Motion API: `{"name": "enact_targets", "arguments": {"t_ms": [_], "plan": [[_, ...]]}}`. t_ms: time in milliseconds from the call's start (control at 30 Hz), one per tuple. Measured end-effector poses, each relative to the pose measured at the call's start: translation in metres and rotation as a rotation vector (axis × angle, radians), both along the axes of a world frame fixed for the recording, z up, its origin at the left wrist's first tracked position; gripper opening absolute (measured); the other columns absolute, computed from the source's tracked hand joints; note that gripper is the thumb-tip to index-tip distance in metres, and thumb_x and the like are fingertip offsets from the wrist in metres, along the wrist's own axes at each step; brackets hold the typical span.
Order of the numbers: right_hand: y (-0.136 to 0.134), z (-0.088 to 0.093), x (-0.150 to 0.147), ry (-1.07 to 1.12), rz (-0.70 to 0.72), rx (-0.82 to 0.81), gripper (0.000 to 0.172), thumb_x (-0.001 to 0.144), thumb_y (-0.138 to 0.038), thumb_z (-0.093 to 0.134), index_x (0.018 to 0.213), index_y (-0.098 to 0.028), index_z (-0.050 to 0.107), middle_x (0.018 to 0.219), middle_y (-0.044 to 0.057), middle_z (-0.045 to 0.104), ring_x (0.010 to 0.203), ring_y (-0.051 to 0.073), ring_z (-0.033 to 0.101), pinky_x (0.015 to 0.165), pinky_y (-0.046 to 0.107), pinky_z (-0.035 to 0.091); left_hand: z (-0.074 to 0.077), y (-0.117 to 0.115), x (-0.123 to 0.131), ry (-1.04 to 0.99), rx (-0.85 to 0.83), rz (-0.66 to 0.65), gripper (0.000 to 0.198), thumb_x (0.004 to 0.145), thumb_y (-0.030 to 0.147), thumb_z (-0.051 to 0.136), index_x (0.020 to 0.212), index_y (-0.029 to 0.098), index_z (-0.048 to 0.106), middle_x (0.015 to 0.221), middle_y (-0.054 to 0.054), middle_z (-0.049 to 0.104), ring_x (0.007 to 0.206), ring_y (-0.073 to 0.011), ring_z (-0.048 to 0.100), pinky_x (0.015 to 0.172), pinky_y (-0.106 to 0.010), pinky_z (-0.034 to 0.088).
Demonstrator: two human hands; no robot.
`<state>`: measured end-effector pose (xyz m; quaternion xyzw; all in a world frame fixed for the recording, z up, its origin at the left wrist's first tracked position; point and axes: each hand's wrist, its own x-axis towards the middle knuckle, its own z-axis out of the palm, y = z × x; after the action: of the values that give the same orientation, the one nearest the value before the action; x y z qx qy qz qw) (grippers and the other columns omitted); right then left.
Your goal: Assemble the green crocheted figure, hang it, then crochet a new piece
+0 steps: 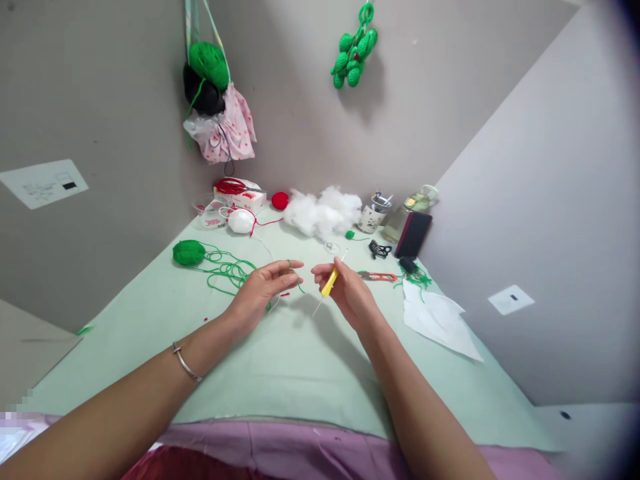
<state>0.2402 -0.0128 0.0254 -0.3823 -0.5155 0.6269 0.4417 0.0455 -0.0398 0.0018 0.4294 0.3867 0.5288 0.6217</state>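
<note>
Green yarn [301, 287] loops over the index finger of my left hand [260, 287], and a short tail hangs past the thumb. The thumb and fingers of this hand are drawn in around the strand. My right hand [353, 292] grips a crochet hook [329, 283] by its yellow handle, its thin metal ends sticking out above and below. A gap separates the hook from the yarn. Loose green strands [225, 270] trail left of my left hand to a green yarn ball [189, 253].
White stuffing [323, 212] lies at the back beside a red yarn ball [280, 201] and a white ball [241, 221]. Red scissors [231, 187] rest on a box. Orange thread snips [379, 277], a phone [414, 235], a bottle [400, 220] and white paper [440, 320] are at right.
</note>
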Motion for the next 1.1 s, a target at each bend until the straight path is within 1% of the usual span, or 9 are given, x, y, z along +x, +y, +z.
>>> {"name": "enact_targets", "arguments": {"t_ms": [133, 300, 433, 533, 633, 733, 833, 967, 1100], "plan": [[-0.003, 0.004, 0.000, 0.058, -0.043, 0.086, 0.052, 0.088, -0.069, 0.058, 0.087, -0.019, 0.072, 0.074, 0.003, 0.066, 0.048, 0.009, 0.047, 0.049, 0.027, 0.037, 0.001, -0.003, 0.004, 0.005, 0.021, -0.046, 0.037, 0.078, 0.033, 0.081, 0.114, 0.024, 0.075, 0.088, 0.001, 0.065, 0.093, -0.0195, 0.071, 0.089, -0.032, 0.048], [-0.006, 0.010, -0.002, 0.098, -0.104, 0.164, 0.047, 0.087, -0.066, 0.062, 0.080, -0.020, 0.065, 0.082, 0.005, 0.070, 0.056, 0.011, 0.056, 0.056, 0.027, 0.045, 0.003, -0.002, 0.005, 0.012, 0.054, -0.039, 0.045, 0.078, 0.031, 0.080, 0.121, 0.023, 0.071, 0.083, 0.003, 0.060, 0.079, -0.0148, 0.065, 0.083, -0.030, 0.048], [-0.009, 0.008, -0.002, -0.058, -0.169, 0.260, 0.051, 0.092, -0.063, 0.058, 0.065, -0.020, 0.056, 0.060, 0.000, 0.057, 0.059, 0.013, 0.056, 0.062, 0.027, 0.044, 0.002, -0.003, 0.005, 0.094, 0.102, -0.010, 0.050, 0.077, 0.029, 0.079, 0.126, 0.022, 0.069, 0.083, 0.002, 0.062, 0.079, -0.0149, 0.060, 0.082, -0.030, 0.047], [-0.013, 0.004, -0.006, -0.099, -0.029, 0.208, 0.046, 0.093, -0.062, 0.057, 0.076, -0.020, 0.063, 0.052, -0.005, 0.043, 0.054, 0.013, 0.053, 0.055, 0.026, 0.039, 0.001, -0.006, 0.008, 0.204, 0.180, 0.009, 0.049, 0.078, 0.028, 0.076, 0.127, 0.022, 0.069, 0.083, 0.001, 0.063, 0.081, -0.0162, 0.060, 0.083, -0.030, 0.047], [-0.015, 0.001, -0.011, -0.108, 0.127, 0.103, 0.044, 0.094, -0.060, 0.056, 0.095, -0.019, 0.069, 0.061, -0.007, 0.043, 0.045, 0.007, 0.031, 0.046, 0.025, 0.021, 0.000, -0.008, 0.011, 0.269, 0.231, 0.015, 0.046, 0.080, 0.028, 0.073, 0.126, 0.021, 0.069, 0.082, 0.001, 0.063, 0.083, -0.0170, 0.060, 0.087, -0.031, 0.046], [-0.016, 0.002, -0.012, -0.167, 0.153, 0.113, 0.045, 0.094, -0.059, 0.056, 0.095, -0.017, 0.071, 0.066, -0.005, 0.045, 0.049, 0.006, 0.022, 0.048, 0.026, 0.017, -0.001, -0.008, 0.011, 0.284, 0.237, 0.021, 0.047, 0.082, 0.028, 0.072, 0.128, 0.020, 0.068, 0.085, 0.000, 0.064, 0.085, -0.0173, 0.060, 0.087, -0.031, 0.047], [-0.017, 0.004, -0.011, -0.292, 0.095, 0.226, 0.044, 0.095, -0.057, 0.055, 0.088, -0.017, 0.072, 0.064, -0.005, 0.045, 0.053, 0.008, 0.029, 0.052, 0.026, 0.023, 0.000, -0.007, 0.009, 0.231, 0.227, 0.044, 0.040, 0.084, 0.030, 0.072, 0.122, 0.019, 0.070, 0.086, -0.001, 0.063, 0.084, -0.0163, 0.059, 0.083, -0.029, 0.047], [-0.019, 0.004, -0.011, -0.529, -0.089, 0.423, 0.037, 0.096, -0.049, 0.056, 0.089, -0.018, 0.074, 0.062, -0.003, 0.049, 0.058, 0.012, 0.039, 0.057, 0.027, 0.030, 0.003, -0.004, 0.004, 0.167, 0.187, 0.134, 0.033, 0.082, 0.034, 0.076, 0.111, 0.019, 0.075, 0.088, -0.002, 0.063, 0.081, -0.0155, 0.055, 0.073, -0.026, 0.046], [-0.019, -0.001, -0.012, -0.701, -0.199, 0.582, 0.029, 0.095, -0.041, 0.056, 0.090, -0.021, 0.076, 0.072, 0.002, 0.061, 0.064, 0.015, 0.048, 0.064, 0.029, 0.035, 0.006, -0.002, 0.001, 0.107, 0.193, 0.195, 0.028, 0.080, 0.034, 0.079, 0.103, 0.020, 0.078, 0.098, -0.004, 0.067, 0.086, -0.0158, 0.054, 0.077, -0.026, 0.047]]}}
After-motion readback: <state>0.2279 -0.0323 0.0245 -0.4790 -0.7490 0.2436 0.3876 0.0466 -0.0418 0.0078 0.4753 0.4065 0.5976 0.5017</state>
